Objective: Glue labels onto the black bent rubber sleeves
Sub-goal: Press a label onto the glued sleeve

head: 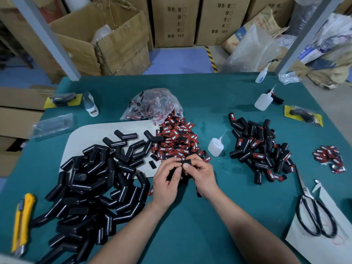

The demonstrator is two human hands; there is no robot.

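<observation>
Black bent rubber sleeve [185, 162]: one piece, held just above the green table [190, 235] near its middle, between both hands.

Left hand [165, 184]: fingers curled round the sleeve's lower leg. Right hand [202, 178]: thumb and forefinger pinch the upper end. (Whether a label is on this piece I cannot tell; the fingers cover most of it.)

From the hands:
- 12 o'clock: label heap [177, 140], red-and-black, its near edge just beside the fingertips.
- 1 o'clock: glue bottle [216, 146], upright, nozzle tilted.
- 2 o'clock: labelled sleeves [261, 149], a loose pile.
- 4 o'clock: scissors [314, 212], blades apart from the pile, handles on a white sheet.
- 7 to 9 o'clock: unlabelled sleeves [91, 187], a large pile.
- 8 o'clock, at the table's left edge: yellow utility knife [21, 223].
</observation>
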